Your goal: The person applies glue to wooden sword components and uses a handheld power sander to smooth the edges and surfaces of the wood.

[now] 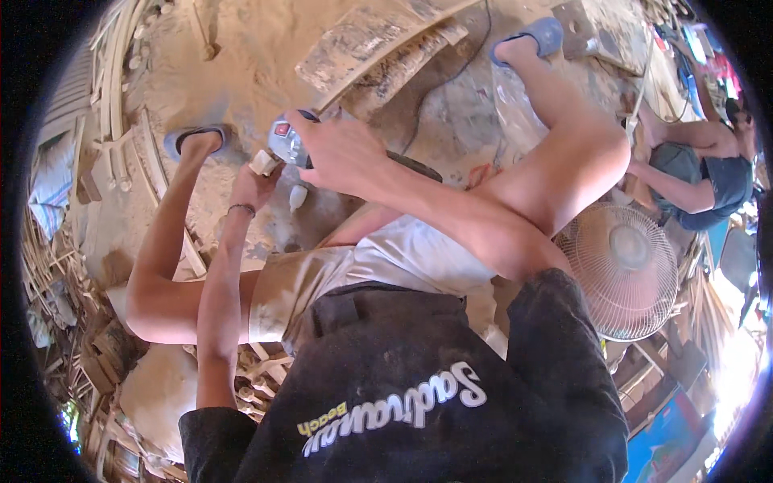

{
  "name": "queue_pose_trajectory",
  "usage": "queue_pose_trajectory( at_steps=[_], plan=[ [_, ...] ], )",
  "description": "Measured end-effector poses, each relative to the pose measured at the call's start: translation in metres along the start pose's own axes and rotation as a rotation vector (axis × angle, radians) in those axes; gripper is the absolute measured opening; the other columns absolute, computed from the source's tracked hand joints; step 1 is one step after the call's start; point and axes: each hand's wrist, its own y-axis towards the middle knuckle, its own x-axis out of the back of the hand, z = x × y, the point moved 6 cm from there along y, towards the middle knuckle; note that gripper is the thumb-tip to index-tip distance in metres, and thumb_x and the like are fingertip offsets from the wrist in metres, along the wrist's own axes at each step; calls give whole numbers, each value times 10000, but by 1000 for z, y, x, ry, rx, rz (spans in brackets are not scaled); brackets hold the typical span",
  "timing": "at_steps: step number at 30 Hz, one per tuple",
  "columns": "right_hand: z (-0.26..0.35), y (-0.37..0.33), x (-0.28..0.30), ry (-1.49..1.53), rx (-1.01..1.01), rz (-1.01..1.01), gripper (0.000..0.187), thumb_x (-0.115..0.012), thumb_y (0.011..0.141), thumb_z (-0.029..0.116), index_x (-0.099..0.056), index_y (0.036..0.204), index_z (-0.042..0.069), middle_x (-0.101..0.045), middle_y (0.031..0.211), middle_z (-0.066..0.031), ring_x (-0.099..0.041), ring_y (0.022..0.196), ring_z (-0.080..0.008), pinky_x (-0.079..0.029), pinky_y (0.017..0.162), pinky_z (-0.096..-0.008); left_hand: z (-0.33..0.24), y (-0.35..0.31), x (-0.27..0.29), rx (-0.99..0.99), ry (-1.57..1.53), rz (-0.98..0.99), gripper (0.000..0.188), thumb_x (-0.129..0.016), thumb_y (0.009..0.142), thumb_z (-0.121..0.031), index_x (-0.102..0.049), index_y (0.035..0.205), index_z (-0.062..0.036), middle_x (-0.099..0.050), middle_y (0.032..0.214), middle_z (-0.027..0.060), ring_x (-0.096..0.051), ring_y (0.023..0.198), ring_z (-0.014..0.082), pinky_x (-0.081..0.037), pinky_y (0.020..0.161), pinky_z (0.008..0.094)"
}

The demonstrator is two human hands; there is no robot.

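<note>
Sawdust covers the workshop floor (241, 64), with worn planks (378, 40) lying at its far edge and a white fan (624, 270) standing at the person's right. The right hand (342, 153) is wrapped tightly around a grey power grinder (286, 141). Just beside it, the left hand (251, 183) pinches a small wooden block (264, 163) against the tool's head, between the person's sandalled feet.

Sawdust-covered floor (266, 64): worn planks (378, 40), black cable (459, 72), white fan (624, 270), wood offcuts (109, 354).
</note>
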Motion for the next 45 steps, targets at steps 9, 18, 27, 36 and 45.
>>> queue_pose_trajectory(
  at_steps=[9,18,27,36,45],
  plan=[
    [-7,-1,-7,-33,14,-9,730,-848,812,342,-498,1362,13,-754,842,-219,-755,776,-431,-596,671,-532,-33,-10,-7,-114,287,22,359,-791,948,-359,-771,1163,-71,-794,1008,219,-766,983,418,-588,801,475],
    [-14,-5,-7,-67,-44,4,745,-838,820,373,-495,1389,37,-763,871,-219,-762,828,-438,-602,705,-534,-59,-11,-19,-176,215,36,332,-779,965,-325,-761,1184,-75,-790,1052,217,-760,1024,405,-585,842,461],
    [-71,-11,24,-136,-213,-68,727,-792,852,411,-486,1410,59,-771,955,-251,-759,935,-449,-586,825,-557,-63,-20,-32,-91,270,110,226,-697,1029,-151,-743,1203,-14,-784,1120,90,-724,994,258,-576,877,376],
    [-109,-9,69,-200,-333,-162,786,-832,811,495,-506,1404,94,-776,1034,-253,-757,989,-463,-592,879,-553,-40,-21,-9,-36,456,101,246,-713,1025,-242,-738,1213,-86,-780,1038,138,-732,927,288,-576,799,420],
    [-187,-2,127,-327,-507,-345,847,-823,795,582,-533,1448,127,-761,1140,-276,-726,1133,-454,-572,970,-516,-73,-29,1,-39,341,49,314,-770,959,-335,-787,1118,-64,-774,940,236,-756,898,434,-588,768,471]
  ],
)
